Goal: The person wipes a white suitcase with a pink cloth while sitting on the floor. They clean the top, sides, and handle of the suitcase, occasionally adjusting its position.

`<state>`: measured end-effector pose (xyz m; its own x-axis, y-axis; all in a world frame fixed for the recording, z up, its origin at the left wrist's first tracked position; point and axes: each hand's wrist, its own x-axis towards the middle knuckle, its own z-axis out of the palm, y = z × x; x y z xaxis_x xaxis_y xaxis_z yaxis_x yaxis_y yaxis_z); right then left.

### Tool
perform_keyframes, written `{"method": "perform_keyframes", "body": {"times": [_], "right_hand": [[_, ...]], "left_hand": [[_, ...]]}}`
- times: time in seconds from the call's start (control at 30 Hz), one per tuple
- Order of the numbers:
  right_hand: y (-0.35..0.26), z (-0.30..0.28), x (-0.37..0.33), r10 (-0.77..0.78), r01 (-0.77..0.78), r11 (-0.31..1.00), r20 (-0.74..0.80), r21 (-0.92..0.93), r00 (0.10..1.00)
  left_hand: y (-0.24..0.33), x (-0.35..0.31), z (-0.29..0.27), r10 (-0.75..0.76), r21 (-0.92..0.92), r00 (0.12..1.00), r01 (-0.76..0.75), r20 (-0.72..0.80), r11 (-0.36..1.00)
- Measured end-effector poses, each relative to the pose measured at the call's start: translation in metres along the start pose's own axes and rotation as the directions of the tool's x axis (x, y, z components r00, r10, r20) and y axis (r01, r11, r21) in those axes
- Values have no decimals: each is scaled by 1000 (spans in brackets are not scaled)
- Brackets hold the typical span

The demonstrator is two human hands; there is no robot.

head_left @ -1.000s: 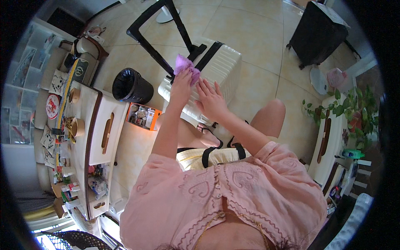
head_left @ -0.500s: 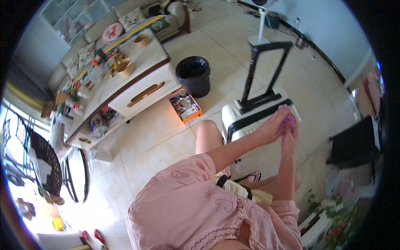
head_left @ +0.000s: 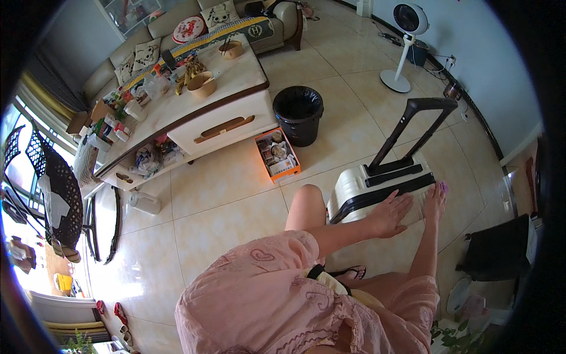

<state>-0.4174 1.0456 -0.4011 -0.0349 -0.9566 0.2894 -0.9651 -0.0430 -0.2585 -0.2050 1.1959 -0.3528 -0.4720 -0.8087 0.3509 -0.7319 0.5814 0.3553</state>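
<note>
A white suitcase [head_left: 354,186] with black trim stands upright in front of me, its black telescopic handle [head_left: 433,105] pulled out. My left hand [head_left: 390,213] lies flat against the near side of the suitcase, fingers stretched out, holding nothing. At the suitcase's right edge is my right hand [head_left: 435,203], closed on a crumpled purple cloth [head_left: 443,187]. Only a small piece of the cloth shows past the fingers, and the rest is hidden.
Beyond the suitcase is a black trash bin [head_left: 299,115], with an orange box [head_left: 277,154] of small items beside it. A long coffee table [head_left: 236,100] stands to the left. A white fan [head_left: 396,81] is at the far right, and a black boxy object [head_left: 495,251] at near right.
My hands, together around the purple cloth before, have come apart. The left now rests flat on the suitcase; the right keeps the cloth at its right edge. The view has shifted.
</note>
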Motion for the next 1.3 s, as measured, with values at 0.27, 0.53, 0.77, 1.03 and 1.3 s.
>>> {"method": "perform_keyframes", "body": {"times": [0.27, 0.53, 0.77, 1.03, 1.3], "right_hand": [[-15, -23, -51, 315, -334, 869, 113, 365, 942], [-72, 6, -134, 313, -59, 893, -524, 445, 792], [25, 110, -167, 299, -534, -459, 689, 710, 660], [-47, -4, -147, 314, -292, -198, 343, 936, 885], [-105, -64, -165, 119, -66, 976, -258, 206, 959]], "left_hand": [[-51, 1, -17, 170, -7, 969, -172, 181, 985], [-72, 14, -23, -65, 361, 996, 42, 53, 932], [-57, 19, -19, 9, 270, 998, -27, 69, 963], [-66, 10, -21, -56, 288, 997, 40, 47, 957], [-52, 17, -12, -83, 348, 996, 68, 30, 935]]}}
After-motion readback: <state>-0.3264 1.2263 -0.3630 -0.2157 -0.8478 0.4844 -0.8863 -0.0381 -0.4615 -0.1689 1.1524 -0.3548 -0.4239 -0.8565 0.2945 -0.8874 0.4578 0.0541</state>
